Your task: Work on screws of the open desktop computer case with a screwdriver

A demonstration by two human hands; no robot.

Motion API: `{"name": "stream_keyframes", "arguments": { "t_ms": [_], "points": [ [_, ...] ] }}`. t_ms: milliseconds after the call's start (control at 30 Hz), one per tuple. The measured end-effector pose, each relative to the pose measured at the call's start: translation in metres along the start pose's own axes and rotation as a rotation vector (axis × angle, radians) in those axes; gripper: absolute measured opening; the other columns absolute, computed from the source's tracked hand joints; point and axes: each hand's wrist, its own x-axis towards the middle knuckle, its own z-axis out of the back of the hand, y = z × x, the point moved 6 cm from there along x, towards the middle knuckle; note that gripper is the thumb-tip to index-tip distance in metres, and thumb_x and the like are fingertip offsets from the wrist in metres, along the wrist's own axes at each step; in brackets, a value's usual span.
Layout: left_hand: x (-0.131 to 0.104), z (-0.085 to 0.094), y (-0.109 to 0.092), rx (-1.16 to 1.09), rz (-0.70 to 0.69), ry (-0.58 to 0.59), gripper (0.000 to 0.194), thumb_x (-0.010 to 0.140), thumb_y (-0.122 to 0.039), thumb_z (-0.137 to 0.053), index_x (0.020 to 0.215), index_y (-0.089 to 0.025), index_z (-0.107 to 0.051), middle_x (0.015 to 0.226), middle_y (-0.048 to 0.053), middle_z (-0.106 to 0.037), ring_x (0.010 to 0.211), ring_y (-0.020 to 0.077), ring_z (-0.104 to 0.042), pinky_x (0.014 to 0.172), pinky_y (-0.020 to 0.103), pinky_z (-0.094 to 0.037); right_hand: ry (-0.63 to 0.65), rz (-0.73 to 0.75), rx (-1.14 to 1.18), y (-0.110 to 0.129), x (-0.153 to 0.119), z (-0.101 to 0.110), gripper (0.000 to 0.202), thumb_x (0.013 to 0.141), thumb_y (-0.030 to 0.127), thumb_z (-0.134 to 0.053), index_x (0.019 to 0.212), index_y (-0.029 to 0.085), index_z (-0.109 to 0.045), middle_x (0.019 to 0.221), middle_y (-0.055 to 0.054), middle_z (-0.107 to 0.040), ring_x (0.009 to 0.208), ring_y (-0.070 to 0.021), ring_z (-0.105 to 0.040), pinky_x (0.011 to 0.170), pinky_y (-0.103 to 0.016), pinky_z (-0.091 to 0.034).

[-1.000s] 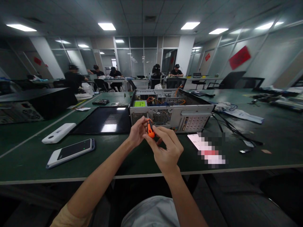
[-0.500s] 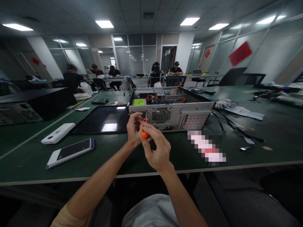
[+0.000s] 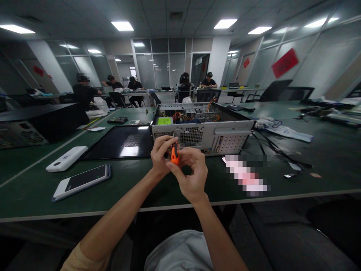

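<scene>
Head view: phone [image 3: 81, 181] lies left on the green table [image 3: 34, 195]. Left hand [image 3: 159, 156] and right hand [image 3: 191, 177] both pinch the orange screwdriver [image 3: 175, 153] (handle only visible) before the open computer case [image 3: 201, 131]; loose fingertip hold could drop it.

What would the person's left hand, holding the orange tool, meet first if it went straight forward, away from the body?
Probably the rear panel of the open computer case, just beyond the left hand and the orange tool; depth is unclear.
</scene>
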Motion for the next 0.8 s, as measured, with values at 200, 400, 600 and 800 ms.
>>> {"name": "stream_keyframes", "arguments": {
  "t_ms": [200,400,600,800],
  "points": [
    [-0.003,-0.001,-0.001,-0.051,-0.051,0.014,0.026,0.091,-0.043,-0.067,0.108,-0.025,-0.075,0.110,0.008,-0.072,0.103,0.0227,-0.068,0.086,0.036,-0.059,0.100,0.105,-0.084,0.017,0.006,0.003,0.019,0.096,0.023,-0.068,0.114,0.026,-0.071,0.120,-0.006,-0.071,0.102,-0.0186,-0.072,0.088,-0.036,-0.064],
    [0.004,-0.004,0.013,-0.146,0.156,0.089,0.032,0.074,-0.044,-0.081,0.099,-0.025,-0.076,0.110,0.009,-0.074,0.104,0.0252,-0.069,0.075,0.033,-0.059,0.144,0.044,-0.065,0.014,0.007,0.003,0.030,0.102,0.021,-0.055,0.130,0.027,-0.065,0.129,-0.008,-0.067,0.117,-0.0217,-0.069,0.089,-0.037,-0.064],
    [0.020,-0.009,0.027,-0.214,0.269,0.179,0.027,0.063,-0.030,-0.088,0.085,-0.024,-0.076,0.097,0.007,-0.076,0.079,0.0179,-0.067,0.061,0.024,-0.050,0.113,-0.066,0.017,0.006,0.011,0.007,0.023,0.103,0.025,-0.054,0.122,0.025,-0.067,0.134,-0.010,-0.064,0.111,-0.0221,-0.070,0.082,-0.036,-0.066],
    [0.019,-0.011,0.022,-0.236,0.307,0.114,0.020,0.067,-0.028,-0.084,0.079,-0.022,-0.069,0.089,0.004,-0.075,0.057,0.0098,-0.055,0.053,0.021,-0.043,0.017,-0.147,0.072,-0.004,0.007,0.009,0.030,0.096,0.030,-0.068,0.125,0.025,-0.063,0.119,-0.007,-0.064,0.083,-0.0136,-0.069,0.066,-0.027,-0.063]
  ]
}}
